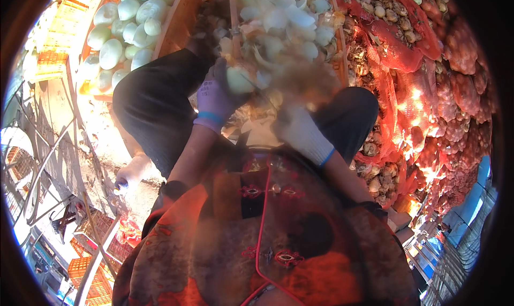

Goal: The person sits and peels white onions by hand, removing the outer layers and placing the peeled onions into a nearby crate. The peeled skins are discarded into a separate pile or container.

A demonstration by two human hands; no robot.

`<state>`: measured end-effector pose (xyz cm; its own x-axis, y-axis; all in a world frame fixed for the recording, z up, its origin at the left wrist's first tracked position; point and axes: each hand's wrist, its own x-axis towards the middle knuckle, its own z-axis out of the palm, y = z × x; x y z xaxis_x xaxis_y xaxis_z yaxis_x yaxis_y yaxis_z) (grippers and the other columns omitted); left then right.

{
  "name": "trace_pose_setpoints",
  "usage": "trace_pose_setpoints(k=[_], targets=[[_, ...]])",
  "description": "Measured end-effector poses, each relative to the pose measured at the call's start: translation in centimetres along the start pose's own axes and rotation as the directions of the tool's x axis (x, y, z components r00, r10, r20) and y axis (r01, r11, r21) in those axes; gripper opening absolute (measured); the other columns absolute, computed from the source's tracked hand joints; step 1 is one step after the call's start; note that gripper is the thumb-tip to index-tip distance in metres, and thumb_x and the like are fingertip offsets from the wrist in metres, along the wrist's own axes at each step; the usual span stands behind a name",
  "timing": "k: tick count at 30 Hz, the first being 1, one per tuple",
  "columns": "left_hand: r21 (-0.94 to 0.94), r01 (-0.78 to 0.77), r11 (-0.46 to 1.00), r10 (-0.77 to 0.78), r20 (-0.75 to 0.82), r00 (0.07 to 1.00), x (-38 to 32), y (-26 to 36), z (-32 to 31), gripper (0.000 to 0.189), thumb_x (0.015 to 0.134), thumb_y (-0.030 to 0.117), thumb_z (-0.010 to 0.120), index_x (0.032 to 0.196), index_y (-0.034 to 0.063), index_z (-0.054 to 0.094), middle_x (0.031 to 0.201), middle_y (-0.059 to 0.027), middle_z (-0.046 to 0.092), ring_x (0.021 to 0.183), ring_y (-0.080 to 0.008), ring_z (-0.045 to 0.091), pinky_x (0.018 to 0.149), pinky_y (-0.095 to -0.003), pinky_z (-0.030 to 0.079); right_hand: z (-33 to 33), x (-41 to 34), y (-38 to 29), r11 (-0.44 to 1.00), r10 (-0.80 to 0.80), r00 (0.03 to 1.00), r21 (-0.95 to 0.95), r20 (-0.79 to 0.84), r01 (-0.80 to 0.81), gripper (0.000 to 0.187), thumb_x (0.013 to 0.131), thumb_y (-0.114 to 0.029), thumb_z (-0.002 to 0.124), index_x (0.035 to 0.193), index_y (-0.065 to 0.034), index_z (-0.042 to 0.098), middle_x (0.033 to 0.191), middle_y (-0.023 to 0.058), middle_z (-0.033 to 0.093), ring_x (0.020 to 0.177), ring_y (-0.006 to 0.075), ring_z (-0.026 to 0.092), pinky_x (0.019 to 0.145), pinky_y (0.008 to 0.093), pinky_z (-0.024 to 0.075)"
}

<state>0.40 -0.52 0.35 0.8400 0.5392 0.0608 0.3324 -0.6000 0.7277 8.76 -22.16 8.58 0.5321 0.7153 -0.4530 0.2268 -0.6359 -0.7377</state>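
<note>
My left hand (219, 95), in a purple glove with a blue cuff band, grips a pale peeled onion (238, 80) between my knees. Close on its right is my right hand (303, 133), in a white knit glove, its fingers blurred and partly in shadow. A thin dark knife blade (261, 92) runs from that hand to the onion's side. Beyond both hands lies a heap of onion skins and pale outer layers (281, 21) in an orange crate (340, 45). Brownish blur covers part of the heap, so its near right portion is unclear.
At the upper left, an orange crate (176, 19) holds many peeled onions (110, 53). Red mesh sacks (409, 101) and unpeeled onions (391, 15) crowd the right side. More orange crates (86, 272) and a pale pole (94, 266) stand at lower left.
</note>
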Motion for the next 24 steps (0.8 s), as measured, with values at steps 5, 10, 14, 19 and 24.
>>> trace_pose_setpoints(k=[5,10,14,19,24], targets=[[-0.023,0.110,0.994,-0.109,0.040,0.993,0.1,-0.9,-0.5,0.100,0.059,0.038,0.097,0.141,0.0030,0.051,0.124,-0.0245,0.067,0.112,-0.0409,0.067,0.094,-0.0476,0.055,-0.1,-3.3,-0.4,0.987,0.062,0.998,-0.148,-0.024,-0.065,0.075,0.091,-0.019,0.061,0.159,-0.0082,0.034,0.093,0.0270,0.068,0.089,0.0467,0.068,0.078,0.0526,0.0530],[0.051,0.151,0.987,-0.154,0.063,0.986,0.6,-0.5,-0.1,0.099,0.058,0.042,0.096,0.139,0.0048,0.053,0.126,-0.0235,0.067,0.111,-0.0408,0.068,0.094,-0.0474,0.055,1.9,-0.1,-0.4,0.955,-0.027,0.993,-0.297,-0.112,-0.008,0.074,0.091,-0.020,0.061,0.160,-0.0130,0.034,0.094,0.0278,0.069,0.091,0.0457,0.069,0.077,0.0531,0.0534],[-0.014,0.162,0.987,-0.161,0.052,0.986,0.4,-0.5,-0.7,0.095,0.058,0.041,0.096,0.136,0.0050,0.057,0.123,-0.0223,0.069,0.111,-0.0405,0.068,0.093,-0.0475,0.055,2.5,1.4,0.9,0.959,-0.229,0.931,-0.228,-0.283,0.166,0.069,0.090,-0.015,0.064,0.155,-0.0118,0.042,0.081,0.0241,0.066,0.076,0.0437,0.067,0.069,0.0494,0.0537],[-0.090,0.164,0.982,-0.161,0.036,0.986,-0.2,-1.1,-0.8,0.090,0.058,0.035,0.096,0.135,0.0059,0.060,0.118,-0.0192,0.072,0.107,-0.0383,0.070,0.092,-0.0461,0.056,2.4,5.5,9.7,0.984,-0.174,0.934,-0.083,-0.312,0.156,0.048,0.090,-0.012,0.068,0.136,-0.0024,0.056,0.073,0.0120,0.062,0.065,0.0239,0.064,0.062,0.0386,0.0522],[-0.228,0.204,0.952,-0.202,0.030,0.979,-0.2,-1.9,-0.7,0.081,0.058,0.029,0.097,0.127,0.0065,0.062,0.115,-0.0188,0.073,0.106,-0.0351,0.072,0.089,-0.0445,0.058,1.1,5.2,6.4,0.995,-0.079,0.937,-0.089,-0.340,0.051,0.046,0.089,-0.016,0.073,0.130,0.0011,0.060,0.083,0.0107,0.067,0.074,0.0173,0.065,0.067,0.0345,0.0530]])
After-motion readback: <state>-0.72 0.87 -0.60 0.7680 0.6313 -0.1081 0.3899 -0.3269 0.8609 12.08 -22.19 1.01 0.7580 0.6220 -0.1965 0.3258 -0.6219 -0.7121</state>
